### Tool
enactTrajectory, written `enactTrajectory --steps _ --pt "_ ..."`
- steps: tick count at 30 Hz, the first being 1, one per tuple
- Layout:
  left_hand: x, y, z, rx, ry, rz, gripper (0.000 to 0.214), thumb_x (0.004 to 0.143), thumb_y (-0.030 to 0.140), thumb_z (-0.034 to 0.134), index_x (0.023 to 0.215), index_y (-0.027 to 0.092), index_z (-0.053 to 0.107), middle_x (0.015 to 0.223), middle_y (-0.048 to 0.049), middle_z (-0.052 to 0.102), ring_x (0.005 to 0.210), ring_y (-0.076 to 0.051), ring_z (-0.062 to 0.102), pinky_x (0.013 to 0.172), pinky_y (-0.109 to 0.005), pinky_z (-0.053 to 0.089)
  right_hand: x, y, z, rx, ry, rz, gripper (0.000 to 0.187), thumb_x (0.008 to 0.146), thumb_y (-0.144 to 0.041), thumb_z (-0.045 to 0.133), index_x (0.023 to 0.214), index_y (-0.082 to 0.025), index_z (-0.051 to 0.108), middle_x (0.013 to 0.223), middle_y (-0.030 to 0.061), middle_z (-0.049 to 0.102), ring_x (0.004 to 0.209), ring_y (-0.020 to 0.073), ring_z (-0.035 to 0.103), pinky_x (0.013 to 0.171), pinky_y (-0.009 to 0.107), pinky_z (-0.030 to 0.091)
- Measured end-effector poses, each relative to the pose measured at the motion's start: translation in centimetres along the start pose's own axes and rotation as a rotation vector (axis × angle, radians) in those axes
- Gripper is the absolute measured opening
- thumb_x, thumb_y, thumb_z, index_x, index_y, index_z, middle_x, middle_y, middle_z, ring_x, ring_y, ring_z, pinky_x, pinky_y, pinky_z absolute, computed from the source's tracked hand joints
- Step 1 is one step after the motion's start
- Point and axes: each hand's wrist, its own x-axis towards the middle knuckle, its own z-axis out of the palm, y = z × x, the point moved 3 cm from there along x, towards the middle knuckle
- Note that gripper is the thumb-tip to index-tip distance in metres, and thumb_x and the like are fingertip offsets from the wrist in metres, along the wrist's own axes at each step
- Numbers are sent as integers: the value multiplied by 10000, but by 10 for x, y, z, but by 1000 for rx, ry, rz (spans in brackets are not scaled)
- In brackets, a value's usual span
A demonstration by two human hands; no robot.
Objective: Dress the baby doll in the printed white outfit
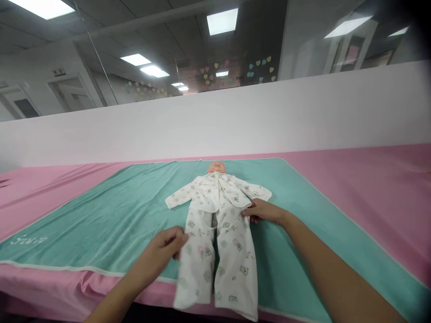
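Note:
A baby doll [217,167] lies on its back, its head toward the far wall. It wears a white printed jacket [205,188] with both sleeves spread out, and matching white trousers [235,255] whose legs reach past the near edge of the cloth. With fingers closed, my left hand [170,242] pinches the outer side of the left trouser leg. My right hand [261,211] grips the trousers at the right hip, just under the jacket hem, thumb on top. The doll's hands and feet are hidden in the clothes.
Under the doll is a green blanket [134,215] with pale edging, laid over a pink cloth [370,179] that hangs down at the front. A low white wall [215,125] runs behind, topped by glass with heart-shaped stickers [259,67].

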Motion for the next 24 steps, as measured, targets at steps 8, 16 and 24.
enactTrajectory --steps 8,16,24 --pt "-53 -11 62 695 331 552 377 668 340 665 1004 240 528 923 -79 606 790 -236 580 624 -335 491 14 18 -2 217 252 47 475 720 -620 585 627 -166 475 568 -10 488 488 93 429 454 224 311" --pt "-65 -27 73 887 479 775 314 720 88 505 1010 200 553 903 -107 600 830 -238 553 682 -377 491 18 7 1 24 587 -218 204 761 -394 566 826 -202 542 698 -22 513 616 129 445 572 245 345" --pt "-71 -5 68 843 339 884 182 792 70 477 856 222 555 757 -48 621 659 -166 559 568 -307 474 -6 -43 42 -542 540 -552 305 847 -272 454 591 -186 312 627 -13 387 582 125 361 573 263 283"
